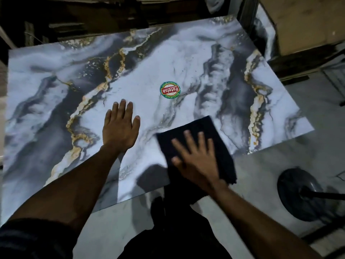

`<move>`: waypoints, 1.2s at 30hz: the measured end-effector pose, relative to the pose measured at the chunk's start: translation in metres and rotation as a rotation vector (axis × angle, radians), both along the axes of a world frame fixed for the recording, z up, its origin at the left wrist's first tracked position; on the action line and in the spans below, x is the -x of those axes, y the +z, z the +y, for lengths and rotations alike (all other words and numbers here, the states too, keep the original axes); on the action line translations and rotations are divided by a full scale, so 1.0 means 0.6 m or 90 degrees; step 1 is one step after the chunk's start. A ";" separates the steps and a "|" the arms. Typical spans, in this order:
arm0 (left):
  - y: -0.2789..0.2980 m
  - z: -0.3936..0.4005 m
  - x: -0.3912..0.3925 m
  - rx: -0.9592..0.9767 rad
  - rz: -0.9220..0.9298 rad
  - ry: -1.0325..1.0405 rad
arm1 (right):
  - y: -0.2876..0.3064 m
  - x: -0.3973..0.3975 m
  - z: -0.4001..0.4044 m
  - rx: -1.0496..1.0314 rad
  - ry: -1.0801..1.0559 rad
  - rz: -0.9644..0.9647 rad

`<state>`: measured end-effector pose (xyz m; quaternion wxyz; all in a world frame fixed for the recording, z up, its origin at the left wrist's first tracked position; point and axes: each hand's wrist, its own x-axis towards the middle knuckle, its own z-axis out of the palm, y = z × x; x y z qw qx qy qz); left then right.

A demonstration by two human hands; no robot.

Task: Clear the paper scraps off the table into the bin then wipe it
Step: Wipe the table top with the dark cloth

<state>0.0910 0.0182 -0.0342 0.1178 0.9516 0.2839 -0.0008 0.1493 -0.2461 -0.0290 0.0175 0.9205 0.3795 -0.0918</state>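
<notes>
A marble-patterned table (168, 58) in white, grey and gold fills most of the view. My right hand (196, 157) presses flat with spread fingers on a dark cloth (211, 128) near the table's front right edge; the hand is blurred. My left hand (120, 126) rests flat on the table top to the left of the cloth, fingers straight. A round red and green sticker (170, 90) is stuck near the table's middle. No paper scraps show on the table, and no bin is in view.
A dark round stand base (298, 193) with a pole sits on the pale floor at the right. Stacked cardboard (302, 23) stands behind the table's far right corner. Dark clutter lies beyond the far edge.
</notes>
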 end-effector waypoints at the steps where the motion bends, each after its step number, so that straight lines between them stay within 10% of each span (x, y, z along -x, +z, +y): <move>1: -0.001 0.001 0.000 0.001 -0.001 0.002 | 0.004 -0.039 -0.028 0.016 -0.054 -0.013; 8: 0.002 0.004 -0.002 -0.008 -0.005 0.000 | 0.037 -0.194 -0.109 0.029 -0.416 0.057; 18: 0.004 -0.004 -0.008 -0.002 0.004 0.017 | 0.001 0.019 0.024 -0.005 0.000 0.024; 28: 0.017 -0.038 -0.105 -0.150 -0.088 0.012 | 0.036 -0.335 -0.223 0.006 -0.488 0.058; 36: 0.014 -0.051 -0.231 -0.105 -0.027 -0.001 | 0.015 -0.078 -0.032 -0.114 0.127 0.013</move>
